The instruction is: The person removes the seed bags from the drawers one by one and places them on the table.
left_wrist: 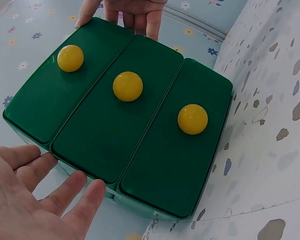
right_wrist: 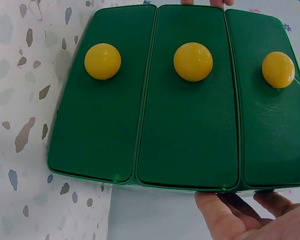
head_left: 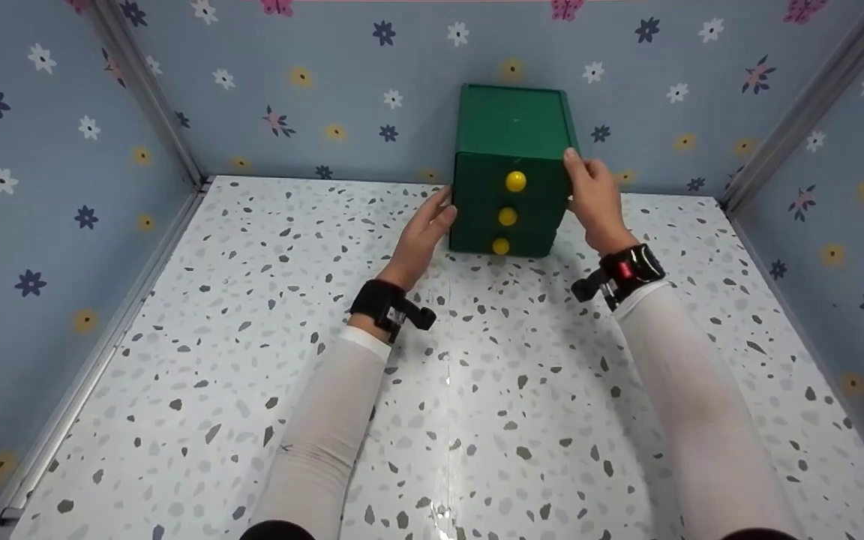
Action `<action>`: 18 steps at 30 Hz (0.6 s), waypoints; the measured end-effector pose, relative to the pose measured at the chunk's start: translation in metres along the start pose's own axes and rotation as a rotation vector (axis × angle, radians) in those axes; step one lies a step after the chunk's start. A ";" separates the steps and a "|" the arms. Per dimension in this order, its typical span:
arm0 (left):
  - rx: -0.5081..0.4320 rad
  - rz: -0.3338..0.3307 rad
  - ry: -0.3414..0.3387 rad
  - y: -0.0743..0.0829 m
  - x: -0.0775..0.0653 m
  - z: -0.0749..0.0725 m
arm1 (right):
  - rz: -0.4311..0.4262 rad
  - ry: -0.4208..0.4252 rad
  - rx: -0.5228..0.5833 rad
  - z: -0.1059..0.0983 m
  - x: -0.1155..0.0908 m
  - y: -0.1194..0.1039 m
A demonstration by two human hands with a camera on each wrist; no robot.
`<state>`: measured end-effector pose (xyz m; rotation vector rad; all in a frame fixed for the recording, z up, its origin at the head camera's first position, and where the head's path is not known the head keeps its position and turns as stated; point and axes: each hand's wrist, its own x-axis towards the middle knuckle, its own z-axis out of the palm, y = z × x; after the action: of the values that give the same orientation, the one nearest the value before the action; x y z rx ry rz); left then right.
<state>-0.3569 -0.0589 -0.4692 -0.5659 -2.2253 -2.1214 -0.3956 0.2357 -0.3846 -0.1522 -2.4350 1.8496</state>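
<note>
A small green drawer cabinet (head_left: 513, 124) stands at the back of the table, its three drawer fronts facing me. Each front carries a round yellow knob; the top knob (head_left: 515, 181) is largest in the head view. My left hand (head_left: 415, 240) is at the cabinet's left side, and in the left wrist view its fingers (left_wrist: 72, 190) reach out nearly straight along that side. On the opposite side my right hand (head_left: 598, 201) touches the cabinet near its upper front edge. Its fingers (right_wrist: 215, 212) lie against the side in the right wrist view, partly hidden behind it. All drawers look closed.
A blue flowered back wall (head_left: 357, 90) rises right behind the cabinet. Similar side panels (head_left: 42, 225) with metal edges bound the white speckled table (head_left: 477, 420) at left and right.
</note>
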 end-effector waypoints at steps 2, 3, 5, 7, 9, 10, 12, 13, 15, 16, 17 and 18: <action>0.001 -0.008 0.002 -0.001 0.000 -0.001 | -0.003 -0.004 -0.004 0.001 0.000 0.000; -0.001 -0.015 0.005 -0.001 0.000 -0.001 | -0.003 -0.008 -0.006 0.001 0.000 0.000; -0.009 -0.029 0.011 -0.001 0.000 -0.003 | 0.001 -0.017 -0.007 0.002 0.001 -0.001; -0.010 -0.041 0.018 0.000 -0.001 -0.004 | 0.006 -0.024 -0.003 0.003 0.002 -0.002; -0.012 -0.037 0.023 0.000 -0.001 -0.005 | 0.008 -0.029 -0.002 0.004 0.002 -0.002; -0.010 -0.031 0.026 0.000 -0.001 -0.005 | 0.008 -0.032 -0.003 0.004 0.002 -0.002; 0.001 -0.015 0.029 0.000 -0.001 -0.006 | 0.010 -0.036 -0.006 0.004 0.003 -0.003; 0.005 -0.006 0.030 0.000 0.000 -0.006 | 0.012 -0.039 -0.007 0.005 0.003 -0.003; 0.006 0.010 0.033 0.000 0.000 -0.007 | 0.015 -0.044 -0.013 0.005 0.003 -0.003; 0.006 0.015 0.034 -0.001 0.000 -0.007 | 0.016 -0.047 -0.015 0.005 0.002 -0.003; 0.002 0.019 0.035 -0.001 0.000 -0.007 | 0.017 -0.048 -0.017 0.005 0.002 -0.003; -0.003 0.022 0.035 -0.001 0.000 -0.007 | 0.017 -0.048 -0.019 0.005 0.002 -0.003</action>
<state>-0.3587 -0.0662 -0.4700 -0.5465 -2.1880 -2.1087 -0.3985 0.2301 -0.3835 -0.1313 -2.4915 1.8590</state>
